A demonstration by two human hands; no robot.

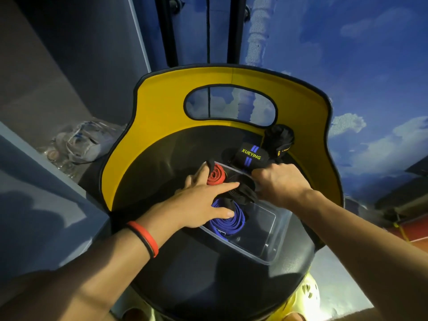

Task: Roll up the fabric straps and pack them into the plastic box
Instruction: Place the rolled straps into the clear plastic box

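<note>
Three straps in box (271, 235), centre frame: red roll (215, 177) at the far end, blue roll (234, 218) nearer, black strap (245, 191) bunched between them. Left hand (199, 200) lies flat, fingers straight by red roll, thumb pressing blue roll. Right hand (280, 181), fingers curled, grips black strap at box's right rim. Box sits on black seat (196, 269), yellow backrest (162, 93) behind. Just beyond box: XUEYING wrap (251, 155), black bundle (279, 137) beside it. Wristband (144, 237) on left wrist.
</note>
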